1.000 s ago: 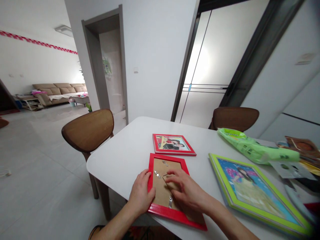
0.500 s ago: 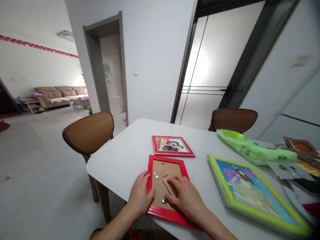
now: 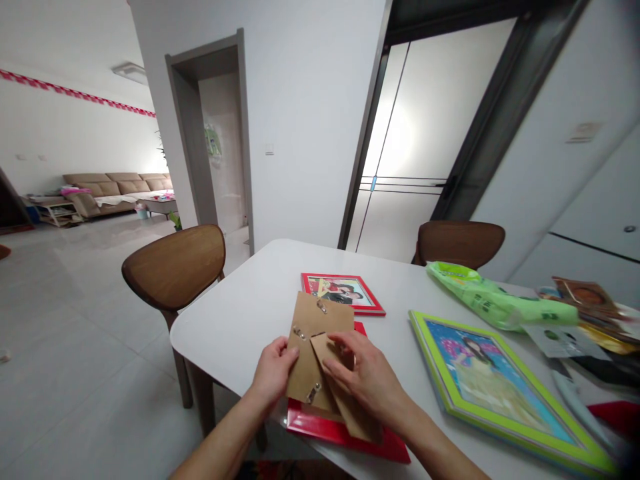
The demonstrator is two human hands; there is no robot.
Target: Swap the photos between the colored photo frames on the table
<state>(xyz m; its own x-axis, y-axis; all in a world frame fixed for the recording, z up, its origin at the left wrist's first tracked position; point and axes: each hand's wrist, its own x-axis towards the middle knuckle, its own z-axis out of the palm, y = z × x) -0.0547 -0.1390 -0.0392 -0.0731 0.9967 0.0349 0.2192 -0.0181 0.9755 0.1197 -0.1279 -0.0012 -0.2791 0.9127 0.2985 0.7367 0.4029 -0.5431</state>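
Note:
A brown cardboard backing board (image 3: 315, 333) with small metal clips is lifted off a red picture frame (image 3: 345, 433) that lies face down at the near edge of the white table (image 3: 240, 313). My left hand (image 3: 273, 370) grips the board's left edge. My right hand (image 3: 367, 380) holds its fold-out stand, which sticks out toward me. The board tilts up above the frame.
A second red frame (image 3: 343, 292) with a photo lies further back. A large green frame (image 3: 500, 383) lies to the right, beside a green plastic bag (image 3: 495, 300) and stacked items (image 3: 585, 307). Two wooden chairs (image 3: 175, 267) stand at the table's far sides.
The backing board was seated in the red frame under both hands; now both hands have lifted it out and tilted it up.

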